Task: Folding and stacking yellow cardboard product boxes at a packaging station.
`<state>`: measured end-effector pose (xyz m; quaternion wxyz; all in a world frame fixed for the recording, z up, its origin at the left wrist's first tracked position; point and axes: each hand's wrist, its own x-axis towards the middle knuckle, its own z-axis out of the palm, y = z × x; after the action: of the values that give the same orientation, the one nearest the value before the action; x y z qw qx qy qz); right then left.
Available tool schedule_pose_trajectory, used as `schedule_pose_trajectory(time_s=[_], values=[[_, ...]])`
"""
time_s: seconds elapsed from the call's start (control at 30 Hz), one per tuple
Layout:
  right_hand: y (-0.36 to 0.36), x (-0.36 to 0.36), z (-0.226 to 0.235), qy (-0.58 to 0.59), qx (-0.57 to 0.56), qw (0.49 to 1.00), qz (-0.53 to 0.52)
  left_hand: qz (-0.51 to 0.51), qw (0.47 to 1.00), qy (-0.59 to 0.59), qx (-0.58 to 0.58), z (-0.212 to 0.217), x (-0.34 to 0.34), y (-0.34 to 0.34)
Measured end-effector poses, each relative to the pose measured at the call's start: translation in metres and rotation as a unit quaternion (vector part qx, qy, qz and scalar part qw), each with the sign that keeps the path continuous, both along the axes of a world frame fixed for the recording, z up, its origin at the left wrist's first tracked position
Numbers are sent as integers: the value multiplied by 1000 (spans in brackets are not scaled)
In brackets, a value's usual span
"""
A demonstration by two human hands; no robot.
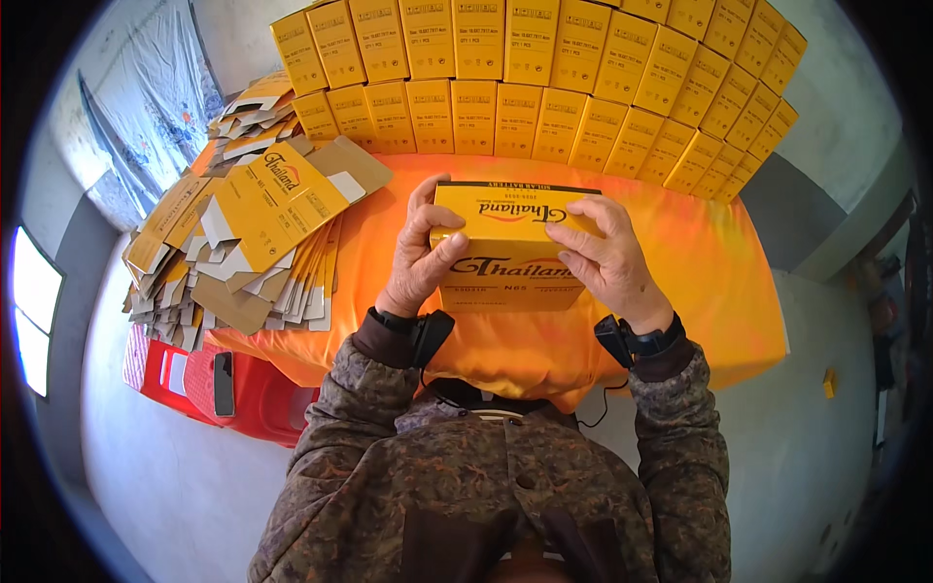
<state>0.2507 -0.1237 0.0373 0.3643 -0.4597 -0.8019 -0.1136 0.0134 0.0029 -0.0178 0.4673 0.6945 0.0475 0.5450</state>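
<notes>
A yellow cardboard box with dark lettering and a black stripe on its far top edge stands on the orange-covered table, between my two hands. At its left end, my left hand is closed, its thumb on the near top corner and its fingers bent round the end. My right hand grips the other end, with fingers lying over the top right corner. The box's top looks closed. Its underside and far side are hidden.
Rows of similar yellow boxes form a wall along the table's far side. Flattened yellow cartons lie heaped at the left. Below them, a phone rests on a red plastic stool. Orange cloth covers the table.
</notes>
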Motion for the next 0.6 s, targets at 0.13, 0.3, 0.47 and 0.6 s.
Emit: schedule_pose_trajectory(time_s=[0.13,0.3,0.47,0.6], values=[[2,3,-8,-12,2,1000,12,3,1000,-17,-8,-7,0,-2],[13,21,-30,394,0,913,102,-48,983,83,-154,-23,-4,4],[38,55,-87,752,-135,633,124,-220,882,-162,-385,-12,6,28],[41,70,-115,708,-246,656,90,-302,775,-255,-492,-24,15,39]])
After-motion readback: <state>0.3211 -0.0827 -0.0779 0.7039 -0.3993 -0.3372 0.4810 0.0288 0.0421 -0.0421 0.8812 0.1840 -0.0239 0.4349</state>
